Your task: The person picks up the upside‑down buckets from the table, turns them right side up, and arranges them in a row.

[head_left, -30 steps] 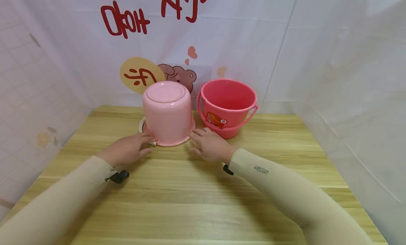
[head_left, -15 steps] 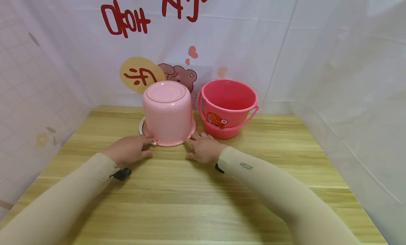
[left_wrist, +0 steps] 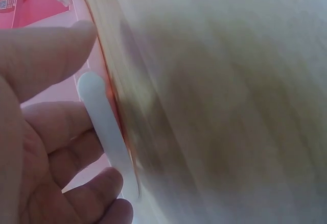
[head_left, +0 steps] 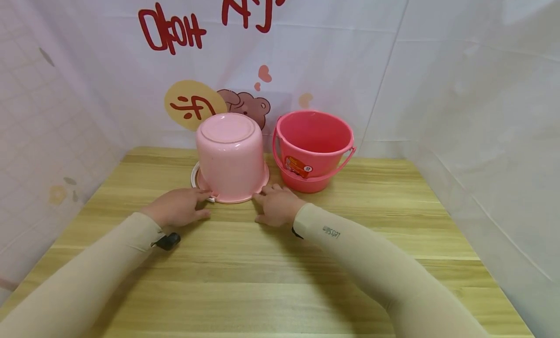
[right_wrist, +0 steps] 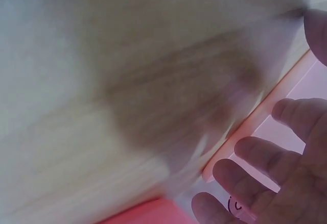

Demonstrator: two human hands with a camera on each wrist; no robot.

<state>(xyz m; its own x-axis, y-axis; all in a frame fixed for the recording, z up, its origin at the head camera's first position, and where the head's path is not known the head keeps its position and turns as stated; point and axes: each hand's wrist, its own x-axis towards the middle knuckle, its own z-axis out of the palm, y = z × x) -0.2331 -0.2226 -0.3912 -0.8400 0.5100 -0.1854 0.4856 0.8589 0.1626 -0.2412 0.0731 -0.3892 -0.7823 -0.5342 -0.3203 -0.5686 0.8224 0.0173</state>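
A light pink bucket (head_left: 230, 158) stands upside down on the wooden table, its rim resting on the tabletop. Its white handle (left_wrist: 107, 127) lies low at the left side of the rim. At the front left of that rim is my left hand (head_left: 177, 206), its loosely bent fingers beside the handle and its thumb apart from them. My right hand (head_left: 278, 205) has its fingertips at the rim's front right, fingers spread, as the right wrist view shows; firm contact is hard to tell. Right of it, a darker pink bucket (head_left: 306, 160) stands upright with its handle hanging down in front.
The wooden table (head_left: 245, 270) spreads in front of both buckets. A white printed cloth (head_left: 332, 51) hangs behind them, and white sheets (head_left: 490, 133) close off both sides. The two buckets stand close together near the back edge.
My right hand has shifted slightly left and toward me, away from the darker bucket and along the light pink rim. My left hand has barely moved. Both buckets stay in place.
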